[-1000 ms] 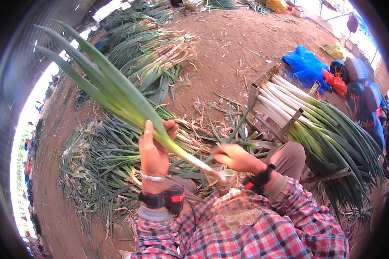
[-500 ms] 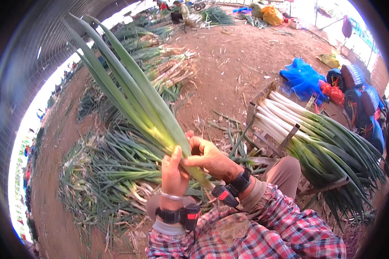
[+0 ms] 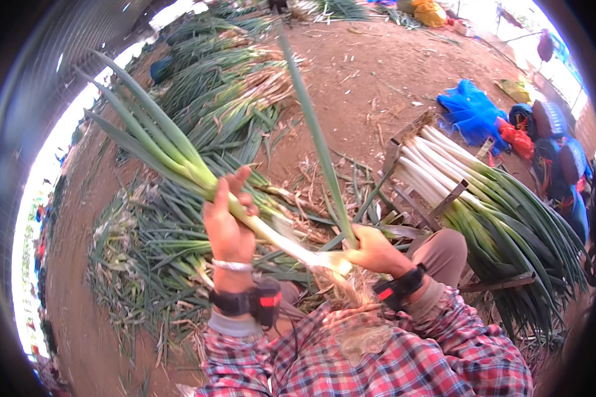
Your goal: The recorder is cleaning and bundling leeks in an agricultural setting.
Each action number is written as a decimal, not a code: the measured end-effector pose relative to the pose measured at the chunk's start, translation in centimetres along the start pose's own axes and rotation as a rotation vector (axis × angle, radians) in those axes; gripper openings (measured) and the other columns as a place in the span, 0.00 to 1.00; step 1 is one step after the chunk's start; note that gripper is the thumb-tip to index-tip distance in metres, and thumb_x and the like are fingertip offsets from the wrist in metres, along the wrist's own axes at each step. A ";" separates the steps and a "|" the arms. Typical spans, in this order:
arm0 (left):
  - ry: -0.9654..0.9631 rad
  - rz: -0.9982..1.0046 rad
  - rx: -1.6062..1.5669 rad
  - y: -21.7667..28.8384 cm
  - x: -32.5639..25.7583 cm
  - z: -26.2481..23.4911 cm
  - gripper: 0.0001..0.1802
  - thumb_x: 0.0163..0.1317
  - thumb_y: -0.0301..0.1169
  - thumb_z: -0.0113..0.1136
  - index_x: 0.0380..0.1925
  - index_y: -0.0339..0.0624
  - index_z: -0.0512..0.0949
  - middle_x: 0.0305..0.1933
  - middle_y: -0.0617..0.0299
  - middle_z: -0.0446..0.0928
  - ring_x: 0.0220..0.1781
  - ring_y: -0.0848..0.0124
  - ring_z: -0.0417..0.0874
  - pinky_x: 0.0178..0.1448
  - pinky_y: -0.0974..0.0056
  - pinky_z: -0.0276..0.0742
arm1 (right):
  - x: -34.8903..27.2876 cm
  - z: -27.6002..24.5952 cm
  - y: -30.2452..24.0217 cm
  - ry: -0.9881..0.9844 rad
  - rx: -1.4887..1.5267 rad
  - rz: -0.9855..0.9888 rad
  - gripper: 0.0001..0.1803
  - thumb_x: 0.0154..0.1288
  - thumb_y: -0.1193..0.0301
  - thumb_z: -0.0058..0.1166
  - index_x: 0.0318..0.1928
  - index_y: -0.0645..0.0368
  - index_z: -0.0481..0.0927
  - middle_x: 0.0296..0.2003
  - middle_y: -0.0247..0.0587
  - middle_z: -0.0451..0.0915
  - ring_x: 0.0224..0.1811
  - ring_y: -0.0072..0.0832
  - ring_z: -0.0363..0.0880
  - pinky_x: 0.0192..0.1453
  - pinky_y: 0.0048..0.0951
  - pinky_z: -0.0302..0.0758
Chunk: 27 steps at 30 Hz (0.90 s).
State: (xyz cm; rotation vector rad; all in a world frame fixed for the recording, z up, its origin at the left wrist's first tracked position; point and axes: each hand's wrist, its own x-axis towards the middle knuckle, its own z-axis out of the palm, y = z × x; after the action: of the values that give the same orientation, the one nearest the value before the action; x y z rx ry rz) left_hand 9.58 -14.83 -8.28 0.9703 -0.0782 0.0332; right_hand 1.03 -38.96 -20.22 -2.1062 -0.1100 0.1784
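Note:
My left hand (image 3: pixel 228 228) is closed round the pale stalk of a large green onion (image 3: pixel 281 241). Its green leaves fan out to the upper left, and its white end slants down right toward my lap, with roots at the tip. In my right hand (image 3: pixel 376 253), the fingers are gripping the base of a long green outer leaf (image 3: pixel 318 145), which stands upright, apart from the onion's upper stalk. That hand is beside the onion's white lower end; whether the leaf is still attached there is hard to tell.
To my right, a metal rack (image 3: pixel 449 198) holds a bundle of white-stemmed green onions (image 3: pixel 503 212). A loose heap of onions and leaf scraps (image 3: pixel 159 258) covers the ground at left, with more piles (image 3: pixel 225 86) behind. Blue netting (image 3: pixel 470 112) and red bags (image 3: pixel 515 139) lie far right.
My hands have moved apart: the left to the left along the stalk, the right to the right with the outer leaf. That leaf has come away from the others, baring the pale stalk.

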 end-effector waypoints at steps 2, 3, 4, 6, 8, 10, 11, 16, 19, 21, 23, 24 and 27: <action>-0.030 0.063 -0.056 2.0 1.4 -0.8 0.10 0.72 0.36 0.48 0.46 0.43 0.72 0.51 0.54 0.79 0.27 0.81 0.69 0.28 0.72 0.68 | -1.8 1.3 9.9 -0.210 -0.365 0.136 0.25 0.47 0.58 0.58 0.40 0.66 0.79 0.35 0.59 0.81 0.42 0.51 0.81 0.47 0.48 0.75; 0.024 0.074 -0.056 2.8 1.5 -1.3 0.10 0.72 0.35 0.48 0.46 0.43 0.72 0.50 0.54 0.79 0.26 0.81 0.68 0.28 0.73 0.68 | -2.9 1.5 12.1 -0.465 -0.446 0.323 0.26 0.44 0.61 0.58 0.43 0.66 0.80 0.39 0.59 0.81 0.47 0.48 0.81 0.51 0.43 0.76; 0.062 0.069 -0.039 2.8 1.3 -1.4 0.10 0.72 0.35 0.48 0.46 0.43 0.72 0.46 0.57 0.79 0.25 0.81 0.68 0.27 0.73 0.67 | -3.5 1.5 12.6 -0.558 -0.430 0.430 0.27 0.42 0.61 0.57 0.43 0.65 0.81 0.43 0.59 0.81 0.51 0.48 0.79 0.54 0.40 0.76; 0.103 0.064 -0.017 3.3 1.2 -1.6 0.09 0.71 0.34 0.49 0.46 0.43 0.72 0.42 0.60 0.79 0.23 0.81 0.67 0.26 0.73 0.66 | -2.7 1.7 13.4 -0.482 -0.612 0.414 0.22 0.44 0.65 0.56 0.41 0.63 0.82 0.42 0.54 0.82 0.47 0.47 0.81 0.49 0.42 0.78; 0.105 0.171 0.035 4.6 1.0 -1.6 0.08 0.72 0.34 0.48 0.44 0.43 0.72 0.33 0.67 0.75 0.21 0.82 0.65 0.23 0.73 0.63 | -2.3 1.9 13.3 -0.375 -0.744 0.393 0.18 0.46 0.68 0.56 0.40 0.61 0.83 0.41 0.50 0.83 0.44 0.44 0.83 0.45 0.42 0.80; 0.130 0.265 0.005 8.1 1.8 -2.7 0.07 0.72 0.33 0.48 0.41 0.43 0.71 0.27 0.71 0.69 0.20 0.83 0.63 0.22 0.74 0.60 | -2.6 2.0 12.4 -0.323 -0.810 0.440 0.14 0.49 0.70 0.56 0.38 0.57 0.85 0.39 0.48 0.84 0.44 0.41 0.84 0.44 0.41 0.80; 0.120 0.312 0.011 10.0 1.8 -2.2 0.07 0.72 0.33 0.48 0.41 0.42 0.70 0.27 0.71 0.67 0.20 0.83 0.63 0.22 0.74 0.60 | -3.1 2.0 12.4 -0.322 -0.809 0.496 0.13 0.49 0.70 0.57 0.37 0.56 0.85 0.41 0.48 0.84 0.44 0.41 0.84 0.45 0.41 0.80; 0.221 0.471 0.104 13.9 3.0 -4.1 0.07 0.70 0.31 0.50 0.40 0.40 0.69 0.25 0.69 0.64 0.20 0.81 0.61 0.22 0.73 0.59 | -3.6 2.6 16.1 -0.230 -0.932 0.494 0.12 0.52 0.69 0.56 0.38 0.52 0.86 0.38 0.42 0.85 0.42 0.38 0.84 0.44 0.41 0.79; 0.044 0.484 0.047 26.9 3.7 -11.0 0.09 0.71 0.30 0.49 0.31 0.41 0.65 0.22 0.69 0.59 0.20 0.79 0.59 0.22 0.72 0.58 | -4.1 3.0 18.2 -0.264 -0.979 0.550 0.11 0.55 0.68 0.56 0.39 0.50 0.86 0.41 0.40 0.85 0.44 0.35 0.85 0.45 0.42 0.78; 0.183 0.556 0.112 27.4 3.0 -7.7 0.13 0.71 0.30 0.48 0.26 0.43 0.62 0.21 0.69 0.57 0.20 0.79 0.58 0.22 0.72 0.58 | -4.5 2.0 16.9 -0.301 -0.924 0.501 0.23 0.55 0.69 0.54 0.55 0.51 0.76 0.51 0.44 0.76 0.54 0.40 0.77 0.49 0.41 0.74; 0.101 0.489 0.069 29.4 2.3 -9.1 0.10 0.70 0.30 0.49 0.29 0.42 0.64 0.22 0.69 0.58 0.21 0.78 0.59 0.22 0.71 0.59 | -2.8 2.3 13.0 -0.012 -0.382 0.092 0.26 0.53 0.67 0.58 0.54 0.57 0.73 0.50 0.50 0.73 0.53 0.51 0.73 0.57 0.48 0.69; 0.154 0.479 0.084 26.6 3.0 -8.4 0.10 0.70 0.30 0.49 0.30 0.42 0.65 0.23 0.69 0.58 0.21 0.78 0.59 0.23 0.71 0.60 | -1.7 2.4 9.2 0.091 -0.225 -0.035 0.31 0.52 0.63 0.63 0.56 0.59 0.72 0.53 0.52 0.71 0.57 0.52 0.70 0.62 0.48 0.66; 0.246 0.475 0.114 23.1 2.5 -8.1 0.08 0.71 0.31 0.49 0.31 0.42 0.65 0.24 0.69 0.60 0.21 0.78 0.61 0.23 0.71 0.62 | 0.7 3.9 -2.7 -0.019 -0.022 -0.478 0.48 0.49 0.56 0.68 0.68 0.56 0.59 0.65 0.57 0.62 0.69 0.48 0.58 0.72 0.43 0.54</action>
State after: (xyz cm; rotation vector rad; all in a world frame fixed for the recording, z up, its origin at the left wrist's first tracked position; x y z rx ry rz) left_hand 11.03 4.86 6.38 1.0368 -0.0794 0.5977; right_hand 0.99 -34.15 -19.92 -2.0372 -0.6202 -0.0901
